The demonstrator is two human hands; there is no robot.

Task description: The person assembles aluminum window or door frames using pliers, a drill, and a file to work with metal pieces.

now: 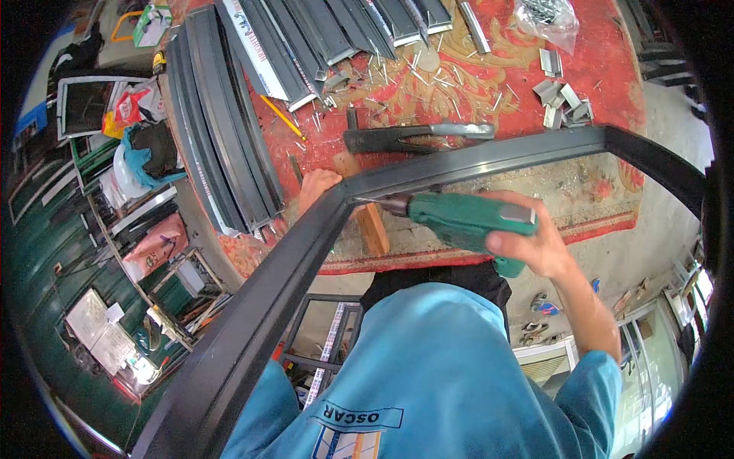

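Observation:
My right hand (527, 241) is wrapped round the grip of a green power drill (459, 218). The drill points left, and its tip meets the inner corner of a dark metal frame (474, 159). My left hand (317, 187) grips the frame at that same corner from the far side; most of its fingers are hidden by the bar. One bar of the frame runs down to the lower left, the other across to a second corner at the right. Under the near corner lies a wooden block (372, 229). A black hand tool (417, 138) rests just behind the bar.
Dark metal profiles (222, 122) lie along the table's left and far sides. On the red patterned cloth (604, 76) are a pencil (283, 117), scattered rivets (420, 73), small metal pieces (562, 103) and a plastic bag of hardware (547, 19). A cluttered rack (115, 237) stands at the left.

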